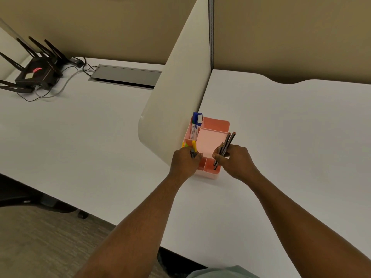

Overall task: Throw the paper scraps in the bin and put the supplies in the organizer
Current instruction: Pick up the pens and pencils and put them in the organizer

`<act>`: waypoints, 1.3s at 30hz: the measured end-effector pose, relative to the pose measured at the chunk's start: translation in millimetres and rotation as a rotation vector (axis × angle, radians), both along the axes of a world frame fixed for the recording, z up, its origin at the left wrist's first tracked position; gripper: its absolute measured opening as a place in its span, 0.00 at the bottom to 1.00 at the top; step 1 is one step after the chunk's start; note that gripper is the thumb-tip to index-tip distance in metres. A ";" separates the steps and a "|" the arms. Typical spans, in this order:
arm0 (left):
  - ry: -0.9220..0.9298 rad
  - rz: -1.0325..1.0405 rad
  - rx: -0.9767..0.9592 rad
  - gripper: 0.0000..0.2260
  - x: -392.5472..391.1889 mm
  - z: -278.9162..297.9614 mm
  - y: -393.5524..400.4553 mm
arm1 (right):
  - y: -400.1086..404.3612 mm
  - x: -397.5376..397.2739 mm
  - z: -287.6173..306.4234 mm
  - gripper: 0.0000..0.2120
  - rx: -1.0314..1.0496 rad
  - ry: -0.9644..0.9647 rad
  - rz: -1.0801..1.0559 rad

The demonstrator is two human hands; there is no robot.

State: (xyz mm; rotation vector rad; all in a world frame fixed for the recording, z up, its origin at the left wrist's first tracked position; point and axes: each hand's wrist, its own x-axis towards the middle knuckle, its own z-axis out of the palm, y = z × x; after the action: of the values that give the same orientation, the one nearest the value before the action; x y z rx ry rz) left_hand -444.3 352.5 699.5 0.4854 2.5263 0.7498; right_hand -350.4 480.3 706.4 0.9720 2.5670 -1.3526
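So light, stiff pencils are pinched mid-shaft over the organizer, centre frame, by the right hand, a pen gripped by the left hand.

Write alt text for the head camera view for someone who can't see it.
Two hands load a pink organizer on a white desk: the right hand lowers dark pencils into a front compartment, the left hand holds a yellow-tipped pen. Blue-capped markers stand at its back.

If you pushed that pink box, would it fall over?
Probably not: the pink organizer looks low and wide, so it would likely slide on the smooth white desk. It seems thin plastic, so light. The upright markers might rattle.
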 end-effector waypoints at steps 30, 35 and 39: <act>0.023 -0.149 -0.128 0.17 -20.8 7.8 6.5 | -25.8 -25.4 -17.4 0.21 0.148 -0.110 -0.032; 0.019 -0.079 -0.093 0.18 -21.5 10.9 -5.2 | -25.0 -15.7 -22.5 0.22 0.126 -0.059 -0.115; 0.119 -0.031 -0.107 0.12 -10.1 15.6 -12.3 | -34.7 -5.0 -22.8 0.17 0.148 0.000 -0.160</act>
State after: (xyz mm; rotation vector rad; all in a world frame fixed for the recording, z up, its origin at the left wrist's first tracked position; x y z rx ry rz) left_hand -454.4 340.3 715.1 0.5454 2.6459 0.5866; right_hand -355.4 445.7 683.6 1.2253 2.6710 -1.2094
